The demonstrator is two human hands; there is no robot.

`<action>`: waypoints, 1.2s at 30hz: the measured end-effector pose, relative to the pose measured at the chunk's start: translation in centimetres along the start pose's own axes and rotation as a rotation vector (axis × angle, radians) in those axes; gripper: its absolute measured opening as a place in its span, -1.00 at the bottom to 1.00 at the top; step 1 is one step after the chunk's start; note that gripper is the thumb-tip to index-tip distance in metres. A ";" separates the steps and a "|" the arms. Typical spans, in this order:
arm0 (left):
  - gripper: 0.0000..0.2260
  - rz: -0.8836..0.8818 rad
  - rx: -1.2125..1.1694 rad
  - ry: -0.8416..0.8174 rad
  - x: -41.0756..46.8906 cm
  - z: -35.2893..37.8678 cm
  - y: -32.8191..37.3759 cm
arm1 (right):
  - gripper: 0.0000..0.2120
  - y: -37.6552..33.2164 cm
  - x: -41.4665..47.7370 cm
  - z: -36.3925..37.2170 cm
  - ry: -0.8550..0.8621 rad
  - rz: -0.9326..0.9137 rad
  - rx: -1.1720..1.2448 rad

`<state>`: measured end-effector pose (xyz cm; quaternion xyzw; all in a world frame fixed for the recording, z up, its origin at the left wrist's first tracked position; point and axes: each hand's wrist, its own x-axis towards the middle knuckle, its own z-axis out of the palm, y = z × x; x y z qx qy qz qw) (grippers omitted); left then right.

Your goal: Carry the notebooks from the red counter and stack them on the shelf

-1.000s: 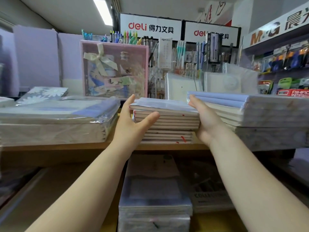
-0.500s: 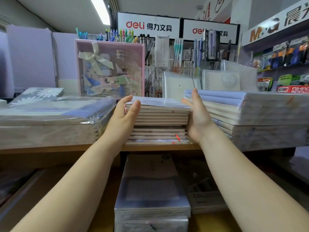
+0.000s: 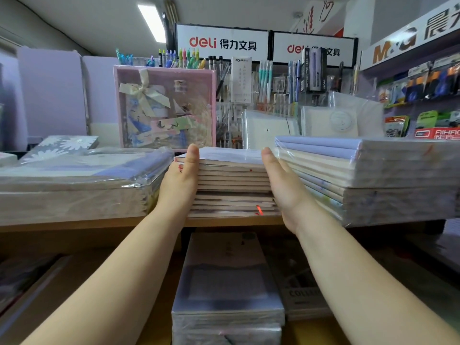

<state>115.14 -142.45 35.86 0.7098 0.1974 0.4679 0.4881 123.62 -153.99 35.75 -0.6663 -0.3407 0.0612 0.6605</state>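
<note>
A stack of thin notebooks (image 3: 232,180) with pale spines and a plastic-wrapped lilac top rests on the wooden shelf (image 3: 74,224), between two bigger wrapped piles. My left hand (image 3: 180,181) lies flat against the stack's left side, thumb over the top edge. Pressed against the stack's right side is the palm of my right hand (image 3: 283,188), fingers straight and pointing away from me. Neither hand closes around anything. The red counter is not in view.
A wide wrapped pile (image 3: 74,180) sits left of the stack and a taller wrapped pile (image 3: 373,175) sits right of it. A pink gift box (image 3: 165,108) and pen racks (image 3: 273,78) stand behind. More wrapped notebooks (image 3: 227,290) lie on the lower shelf.
The stack has slid further back onto the shelf between the two piles. My left thumb moved from the stack's front onto its left top edge, and both hands flattened against the sides.
</note>
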 end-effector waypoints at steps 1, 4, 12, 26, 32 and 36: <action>-0.45 0.016 0.012 0.006 -0.1 0.0 -0.1 | -0.34 0.1 -0.2 0.1 0.052 -0.021 -0.006; -0.47 0.055 0.052 0.026 -0.1 0.1 -0.2 | -0.38 0.6 -0.4 0.7 0.225 -0.113 -0.081; -0.45 0.051 0.007 -0.028 0.1 -0.4 -0.4 | -0.47 0.9 0.4 1.0 0.376 -0.164 -0.158; -0.47 0.014 -0.095 -0.129 -0.3 -1.4 -0.6 | -0.51 0.7 1.3 -1.4 0.238 -0.120 0.017; -0.49 0.002 -0.009 -0.248 -0.5 -2.2 -0.9 | -0.47 0.8 1.7 -2.0 0.009 0.048 0.092; -0.45 -0.007 -0.053 -0.220 -1.4 -2.9 -1.1 | -0.50 1.1 1.4 -2.1 0.152 -0.013 0.047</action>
